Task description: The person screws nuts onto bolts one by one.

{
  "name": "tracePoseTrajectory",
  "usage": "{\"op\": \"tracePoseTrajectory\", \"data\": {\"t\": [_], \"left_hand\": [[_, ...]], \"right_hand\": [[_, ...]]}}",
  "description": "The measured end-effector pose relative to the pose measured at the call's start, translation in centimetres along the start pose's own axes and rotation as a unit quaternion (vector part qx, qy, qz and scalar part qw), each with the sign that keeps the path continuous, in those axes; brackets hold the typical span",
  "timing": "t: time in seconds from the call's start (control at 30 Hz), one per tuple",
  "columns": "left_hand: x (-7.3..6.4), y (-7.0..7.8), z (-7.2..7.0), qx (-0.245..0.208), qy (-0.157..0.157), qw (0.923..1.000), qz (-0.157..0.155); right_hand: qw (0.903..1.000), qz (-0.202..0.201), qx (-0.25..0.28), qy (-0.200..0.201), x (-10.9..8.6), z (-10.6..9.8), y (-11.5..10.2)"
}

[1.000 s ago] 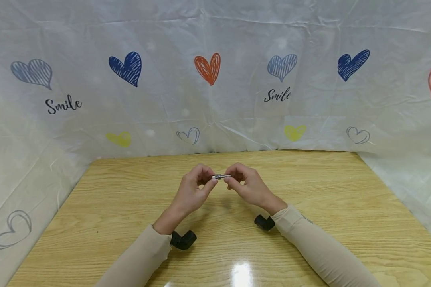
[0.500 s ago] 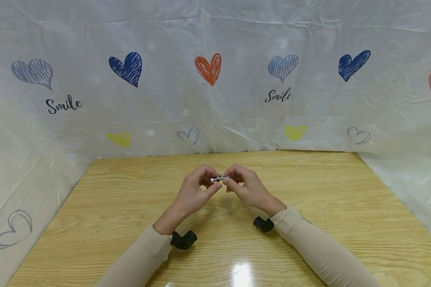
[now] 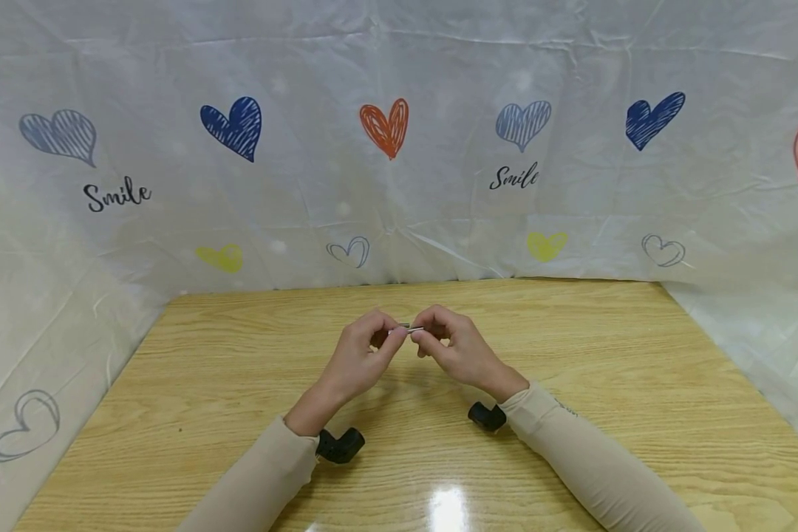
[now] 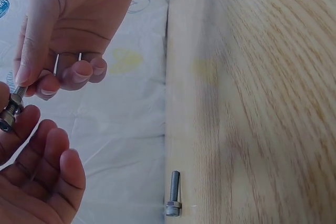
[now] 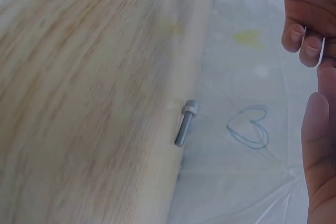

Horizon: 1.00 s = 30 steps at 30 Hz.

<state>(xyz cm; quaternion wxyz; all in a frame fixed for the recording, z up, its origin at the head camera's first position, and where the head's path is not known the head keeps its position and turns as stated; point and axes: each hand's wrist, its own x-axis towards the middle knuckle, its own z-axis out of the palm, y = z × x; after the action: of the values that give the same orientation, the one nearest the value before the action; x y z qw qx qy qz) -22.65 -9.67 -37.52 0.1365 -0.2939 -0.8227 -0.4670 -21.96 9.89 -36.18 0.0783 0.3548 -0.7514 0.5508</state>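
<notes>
A socket-head bolt with a nut near its head is held up between both hands, lying roughly level. My left hand has thumb and fingers at the head end, covering most of it in the head view. The threaded end is pinched between thumb and forefinger of my right hand. A second bolt, with a nut or ring against its head, lies on the table near the far edge. The same second bolt shows in the right wrist view. In that view the held bolt is out of frame.
The wood-grain table ends at a pale backdrop printed with hearts. Black wrist devices stick out by both beige sleeves. Light glares off the table's near part.
The left thumb lifted slightly, showing the bolt's head and nut, then closed over them again. The right hand still pinches the threaded end, having shifted very slightly left.
</notes>
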Motion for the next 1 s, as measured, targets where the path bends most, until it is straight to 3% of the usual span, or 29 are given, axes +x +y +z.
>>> {"op": "tracePoseTrajectory", "data": {"t": [0.2, 0.53, 1.0], "left_hand": [[0.01, 0.03, -0.03, -0.009, -0.005, 0.9997, -0.02], [0.05, 0.57, -0.11, -0.005, 0.0, 0.9997, 0.025], [-0.05, -0.05, 0.0, 0.025, -0.008, 0.9997, -0.002]], "right_hand": [[1.0, 0.003, -0.001, 0.0, -0.04, -0.02, -0.02], [1.0, 0.008, 0.002, -0.001, -0.01, 0.0, -0.05], [1.0, 0.006, -0.002, -0.001, -0.02, 0.02, 0.01]]}}
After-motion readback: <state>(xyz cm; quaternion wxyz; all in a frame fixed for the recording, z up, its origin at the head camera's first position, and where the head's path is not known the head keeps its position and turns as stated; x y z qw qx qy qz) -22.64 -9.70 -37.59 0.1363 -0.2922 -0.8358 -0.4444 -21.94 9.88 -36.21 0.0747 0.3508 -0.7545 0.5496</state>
